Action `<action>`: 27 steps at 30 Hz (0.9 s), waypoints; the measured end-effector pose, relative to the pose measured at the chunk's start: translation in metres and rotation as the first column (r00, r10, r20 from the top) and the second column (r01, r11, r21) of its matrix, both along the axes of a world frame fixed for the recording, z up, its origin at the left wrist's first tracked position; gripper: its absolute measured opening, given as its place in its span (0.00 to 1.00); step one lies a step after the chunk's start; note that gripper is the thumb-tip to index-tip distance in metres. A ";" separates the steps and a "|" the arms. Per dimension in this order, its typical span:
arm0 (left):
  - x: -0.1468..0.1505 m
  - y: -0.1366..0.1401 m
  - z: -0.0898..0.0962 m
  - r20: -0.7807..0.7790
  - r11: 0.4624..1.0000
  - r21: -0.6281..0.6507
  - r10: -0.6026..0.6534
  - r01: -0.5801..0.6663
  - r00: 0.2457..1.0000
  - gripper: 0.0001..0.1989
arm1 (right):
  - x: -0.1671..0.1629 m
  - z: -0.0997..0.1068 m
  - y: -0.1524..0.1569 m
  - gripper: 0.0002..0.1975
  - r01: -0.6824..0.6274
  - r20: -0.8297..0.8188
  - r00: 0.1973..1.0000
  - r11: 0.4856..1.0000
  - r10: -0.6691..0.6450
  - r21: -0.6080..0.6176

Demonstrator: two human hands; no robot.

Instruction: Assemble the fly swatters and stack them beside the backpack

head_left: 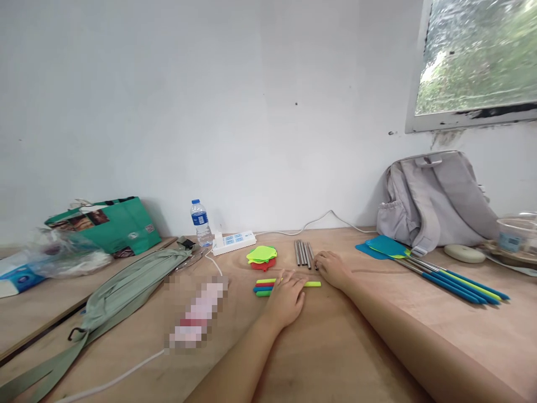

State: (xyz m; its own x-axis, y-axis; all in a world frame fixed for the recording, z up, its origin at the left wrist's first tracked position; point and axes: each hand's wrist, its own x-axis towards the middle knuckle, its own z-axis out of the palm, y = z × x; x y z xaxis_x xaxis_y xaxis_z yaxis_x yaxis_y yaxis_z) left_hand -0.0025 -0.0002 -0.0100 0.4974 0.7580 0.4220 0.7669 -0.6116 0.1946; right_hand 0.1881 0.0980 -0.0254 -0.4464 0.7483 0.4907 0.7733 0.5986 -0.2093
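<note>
My left hand [286,298] lies flat, fingers spread, pinning the short coloured plastic sleeves [264,287] to the wooden tabletop [335,347], while my right hand [331,267], loosely curled and empty, touches the thin metal rods [302,253].

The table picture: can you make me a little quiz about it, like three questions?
1. True or false: the left hand rests on the coloured sticks.
2. Which is nearest the right hand? A: water bottle B: metal rods C: backpack
3. Fill in: the yellow-green and red pieces lie in front of the white ____.

Key: 1 true. 2 B; the fingertips are right beside the rods. 3 power strip.
</note>
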 end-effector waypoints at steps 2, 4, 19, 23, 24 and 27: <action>0.000 0.000 0.002 -0.025 0.999 0.015 -0.028 0.028 0.999 0.19 | 0.001 0.001 -0.001 0.12 -0.013 0.033 0.999 1.000 0.013 -0.002; 0.000 0.000 0.004 -0.047 0.998 0.035 -0.059 0.061 0.997 0.18 | 0.003 0.002 -0.002 0.12 -0.031 0.063 0.998 0.999 0.031 -0.009; 0.001 -0.002 0.004 -0.186 0.993 0.051 -0.091 0.102 0.978 0.12 | 0.032 0.010 -0.066 0.08 -0.149 0.086 0.984 0.982 0.159 -0.113; 0.001 -0.001 0.003 -0.178 0.992 0.057 -0.100 0.111 0.979 0.11 | 0.031 0.007 -0.089 0.10 -0.104 0.026 0.994 0.985 0.109 -0.135; 0.001 -0.001 0.004 -0.182 0.992 0.056 -0.104 0.116 0.978 0.11 | 0.031 0.007 -0.092 0.11 -0.085 0.020 0.996 0.987 0.089 -0.140; 0.002 -0.001 0.005 -0.196 0.991 0.056 -0.110 0.123 0.975 0.11 | 0.031 0.007 -0.095 0.11 -0.060 0.009 0.998 0.984 0.063 -0.166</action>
